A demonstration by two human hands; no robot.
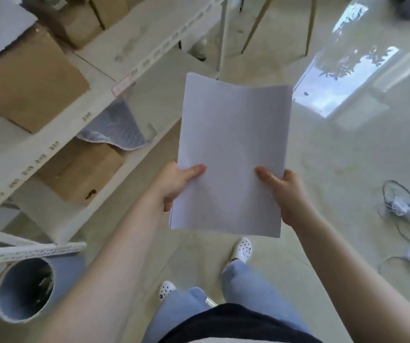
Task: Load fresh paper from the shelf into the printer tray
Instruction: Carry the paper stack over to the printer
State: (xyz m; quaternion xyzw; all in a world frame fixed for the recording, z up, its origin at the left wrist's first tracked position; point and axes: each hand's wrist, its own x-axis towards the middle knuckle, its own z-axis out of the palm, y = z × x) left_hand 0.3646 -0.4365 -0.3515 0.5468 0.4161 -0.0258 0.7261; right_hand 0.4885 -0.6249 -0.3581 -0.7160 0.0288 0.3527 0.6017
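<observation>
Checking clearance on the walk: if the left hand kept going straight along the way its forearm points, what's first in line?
Judging loosely, the left hand, gripping the paper stack, points up-frame and slightly right. Past the paper, that line meets bare floor; the shelf post stands near it, but depth is unclear.

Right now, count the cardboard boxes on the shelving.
4: two on the upper shelf at top left, a large one in front and another behind it, a third at the top edge, and one on the shelf below. Others may be hidden.
</observation>
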